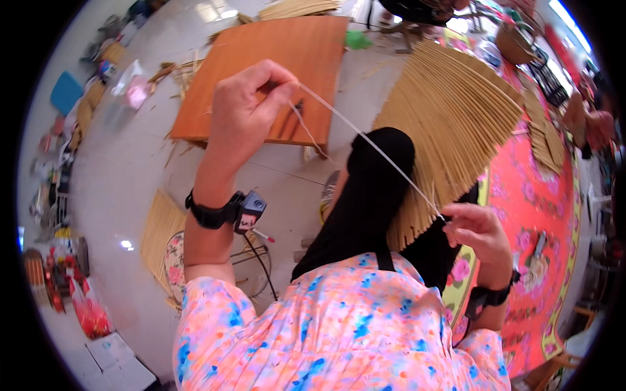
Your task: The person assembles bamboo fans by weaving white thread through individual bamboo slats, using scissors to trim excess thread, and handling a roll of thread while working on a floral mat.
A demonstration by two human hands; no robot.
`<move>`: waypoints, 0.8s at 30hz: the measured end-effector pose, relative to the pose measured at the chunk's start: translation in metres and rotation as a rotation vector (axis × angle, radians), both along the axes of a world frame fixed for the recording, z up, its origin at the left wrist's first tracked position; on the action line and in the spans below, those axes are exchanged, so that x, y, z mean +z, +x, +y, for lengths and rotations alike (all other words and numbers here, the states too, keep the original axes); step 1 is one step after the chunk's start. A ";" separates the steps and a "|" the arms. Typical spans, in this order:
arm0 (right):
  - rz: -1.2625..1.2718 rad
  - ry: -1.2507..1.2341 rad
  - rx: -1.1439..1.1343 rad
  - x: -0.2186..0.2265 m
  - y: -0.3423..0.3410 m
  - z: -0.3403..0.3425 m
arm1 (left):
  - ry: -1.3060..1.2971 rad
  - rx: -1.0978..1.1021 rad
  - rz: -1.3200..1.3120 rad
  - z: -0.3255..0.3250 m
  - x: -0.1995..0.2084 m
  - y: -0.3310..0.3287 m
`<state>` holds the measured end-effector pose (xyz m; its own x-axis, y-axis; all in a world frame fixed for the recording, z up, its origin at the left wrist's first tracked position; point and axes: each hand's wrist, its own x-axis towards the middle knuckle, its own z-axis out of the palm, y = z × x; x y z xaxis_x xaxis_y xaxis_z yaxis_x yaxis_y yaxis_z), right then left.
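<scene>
My left hand (251, 107) is raised over the wooden table, thumb and forefinger pinched on a white string (365, 135). The string runs taut down to the narrow edge of a large fan-shaped piece of bundled tan straw stalks (450, 117). A loose tail of it hangs below my left fingers. Across my black-trousered legs lies the fan piece, its wide end pointing away. My right hand (479, 231) is at its narrow lower edge, fingertips closed where the string meets the stalks. What exactly those fingertips pinch is too small to tell.
An orange-brown wooden table (274, 52) stands ahead, with a dark tool (295, 116) on it. To the left, another straw piece (160, 228) leans by a floral round seat (175, 264). A red floral mat (515, 260) covers the right side, with a straw piece (544, 133) on it.
</scene>
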<state>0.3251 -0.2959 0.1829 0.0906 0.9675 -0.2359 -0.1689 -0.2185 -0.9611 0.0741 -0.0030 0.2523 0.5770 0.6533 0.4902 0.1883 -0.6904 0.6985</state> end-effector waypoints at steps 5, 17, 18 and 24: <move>-0.112 -0.029 0.045 0.004 0.000 0.007 | 0.119 0.049 0.015 0.008 0.002 0.001; 0.194 -0.010 0.068 0.003 0.001 0.003 | -0.146 -0.022 0.027 0.018 -0.030 0.022; 0.188 -0.008 0.061 0.003 0.000 0.002 | -0.155 -0.030 0.046 0.016 -0.033 0.025; 0.210 0.027 0.054 0.002 -0.002 0.000 | -0.088 -0.038 0.073 0.008 -0.035 0.037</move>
